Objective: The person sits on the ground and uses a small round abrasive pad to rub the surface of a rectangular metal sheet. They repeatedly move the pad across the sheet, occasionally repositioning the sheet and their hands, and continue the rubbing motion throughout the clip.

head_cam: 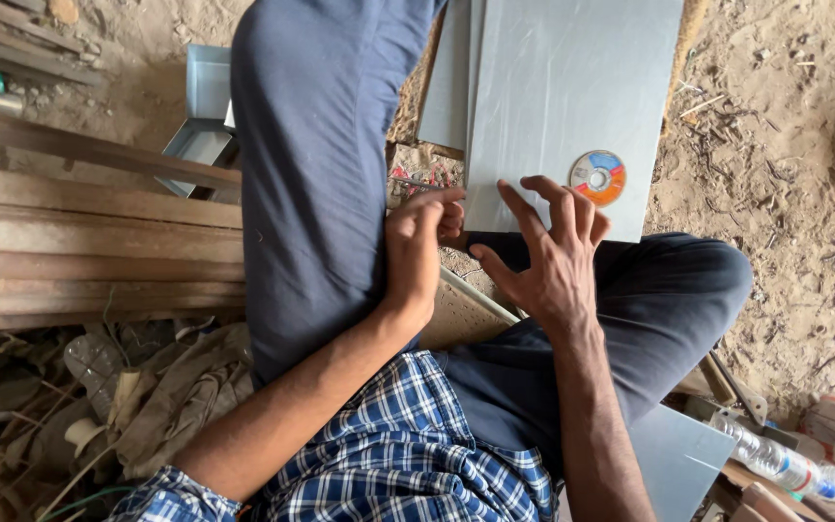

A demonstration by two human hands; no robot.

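Person sits on sandy ground, head view looking down past a checked shirt (398,464) and dark trousers (311,164). Grey sheet (562,87) lies flat on the ground, far centre, its near edge by the knees; another grey sheet edge shows under it on the left. Cutting disc (597,178), orange and blue, lies on the sheet near its near right corner.

Right hand (543,256) is spread, grip open, fingertips (533,188) pressing on the sheet's near edge, just left of the disc, not touching it as far as I can tell. Left hand (417,246) is curled, fingers bent in at the sheet's near left corner; cannot tell whether it grips the edge or only rests against it. The two hands sit close together, nearly touching.

Wooden planks (89,251) stacked at left. Metal box (200,106) far left beyond the knee. Plastic bottle (785,464) lies near right. Rags and scrap (147,387) near left.
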